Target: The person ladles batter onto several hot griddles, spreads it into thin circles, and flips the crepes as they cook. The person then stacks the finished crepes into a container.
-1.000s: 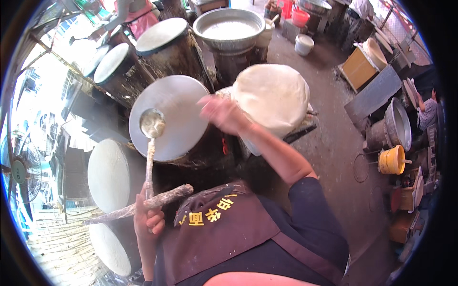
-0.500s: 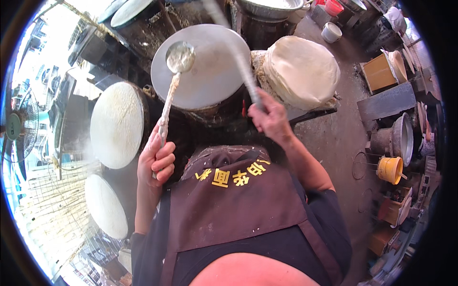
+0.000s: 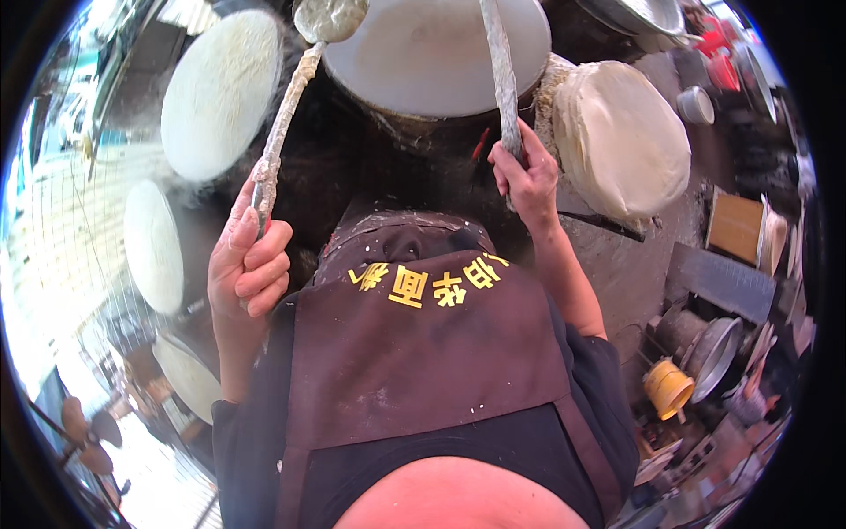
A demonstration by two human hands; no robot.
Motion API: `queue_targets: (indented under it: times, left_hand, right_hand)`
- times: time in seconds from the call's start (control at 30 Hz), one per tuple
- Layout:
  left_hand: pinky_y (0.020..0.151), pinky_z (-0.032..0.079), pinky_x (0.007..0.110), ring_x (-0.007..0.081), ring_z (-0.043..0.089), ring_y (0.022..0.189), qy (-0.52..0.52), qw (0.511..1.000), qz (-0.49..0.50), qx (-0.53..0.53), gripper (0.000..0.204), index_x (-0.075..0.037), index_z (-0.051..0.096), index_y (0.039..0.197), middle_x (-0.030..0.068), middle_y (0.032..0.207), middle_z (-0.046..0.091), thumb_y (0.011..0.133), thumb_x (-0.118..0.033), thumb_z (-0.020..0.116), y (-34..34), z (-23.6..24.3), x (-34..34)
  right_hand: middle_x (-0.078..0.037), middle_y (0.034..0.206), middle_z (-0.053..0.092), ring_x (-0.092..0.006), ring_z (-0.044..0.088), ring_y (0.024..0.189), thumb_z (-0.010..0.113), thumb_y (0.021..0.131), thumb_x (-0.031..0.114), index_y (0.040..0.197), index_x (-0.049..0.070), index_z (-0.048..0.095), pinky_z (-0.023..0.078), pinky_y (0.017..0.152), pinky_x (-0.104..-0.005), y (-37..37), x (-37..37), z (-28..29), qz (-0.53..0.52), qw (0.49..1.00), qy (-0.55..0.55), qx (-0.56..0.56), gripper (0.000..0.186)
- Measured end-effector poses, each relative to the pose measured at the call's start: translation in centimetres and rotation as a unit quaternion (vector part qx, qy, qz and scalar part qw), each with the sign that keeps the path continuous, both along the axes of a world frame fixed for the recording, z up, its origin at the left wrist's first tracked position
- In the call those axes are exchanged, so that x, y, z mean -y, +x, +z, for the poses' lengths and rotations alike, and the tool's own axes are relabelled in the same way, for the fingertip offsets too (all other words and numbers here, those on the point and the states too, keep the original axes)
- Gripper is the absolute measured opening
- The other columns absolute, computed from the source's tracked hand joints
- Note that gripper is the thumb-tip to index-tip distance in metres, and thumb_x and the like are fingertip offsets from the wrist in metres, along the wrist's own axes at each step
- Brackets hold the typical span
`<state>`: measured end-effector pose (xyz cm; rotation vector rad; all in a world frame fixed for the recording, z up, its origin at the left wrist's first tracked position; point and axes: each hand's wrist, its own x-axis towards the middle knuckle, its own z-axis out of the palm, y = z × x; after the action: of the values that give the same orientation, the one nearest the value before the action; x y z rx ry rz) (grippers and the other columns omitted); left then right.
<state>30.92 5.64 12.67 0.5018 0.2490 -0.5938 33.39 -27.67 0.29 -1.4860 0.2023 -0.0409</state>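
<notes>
My left hand [image 3: 251, 260] is closed round the handle of a ladle [image 3: 286, 115], which is crusted with pale batter. The ladle's bowl, holding whitish batter, reaches the upper edge of the view by the near left rim of a large round griddle [image 3: 432, 70]. Gripped in my right hand [image 3: 530, 176] is a long, pale-coated stick-like tool [image 3: 500, 75]. It points away over the griddle's right part, and its far end is out of view. Right of that hand rests a stack of thin, round, pale dough sheets [image 3: 621, 141].
More round, whitish griddles [image 3: 220, 93] stand along the left, with another [image 3: 152, 247] nearer me. On the right are a yellow bucket [image 3: 667, 390], a metal pot [image 3: 712, 360], a wooden box [image 3: 736, 227] and a white bucket [image 3: 695, 105]. A brown apron [image 3: 423, 370] covers my front.
The view has shifted, so the griddle sits higher and the dough stack farther right. Both hands keep their hold. The right-hand tool now points more straight ahead than leftward.
</notes>
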Motion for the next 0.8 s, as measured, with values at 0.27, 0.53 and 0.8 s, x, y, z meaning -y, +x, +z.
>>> queue_targets:
  times: [0.27, 0.53, 0.8]
  left_hand:
    - [0.026, 0.029, 0.02, 0.0044, 0.026, 0.037, 0.053, 0.982, 0.147, -0.102, 0.051, -0.02, 0.018, 0.149, 0.0018, 0.065, 0.034, 0.102, -0.015, 0.038, -9.7, -0.4, -1.9]
    - [0.027, 0.032, 0.019, 0.0029, 0.03, 0.038, 0.029, 0.972, 0.207, -0.112, 0.053, -0.018, 0.022, 0.149, 0.0001, 0.065, 0.036, 0.1, -0.014, 0.043, -18.0, -4.5, -5.4]
    - [0.028, 0.032, 0.019, 0.0031, 0.031, 0.039, 0.0, 0.963, 0.242, -0.12, 0.055, -0.016, 0.023, 0.148, -0.0004, 0.064, 0.038, 0.098, -0.014, 0.047, -27.0, -8.1, -9.1]
  right_hand:
    - [-0.004, 0.076, 0.061, -0.0044, 0.049, 0.053, 0.059, 0.088, 0.001, 0.131, -0.002, 0.049, 0.039, 0.043, -0.0188, 1.4, -2.2, -2.9, 0.101, 0.994, -0.039, -0.005, 0.044]
    - [-0.004, 0.076, 0.059, -0.0047, 0.048, 0.051, 0.058, 0.09, 0.002, 0.115, -0.002, 0.054, 0.04, 0.042, -0.0196, -4.6, -4.0, -2.9, 0.11, 0.988, -0.102, -0.032, 0.026]
    - [-0.006, 0.079, 0.062, -0.0053, 0.051, 0.054, 0.06, 0.088, 0.0, 0.127, -0.002, 0.051, 0.04, 0.044, -0.0194, -11.8, -10.7, -3.5, 0.225, 0.958, -0.171, -0.056, 0.041]
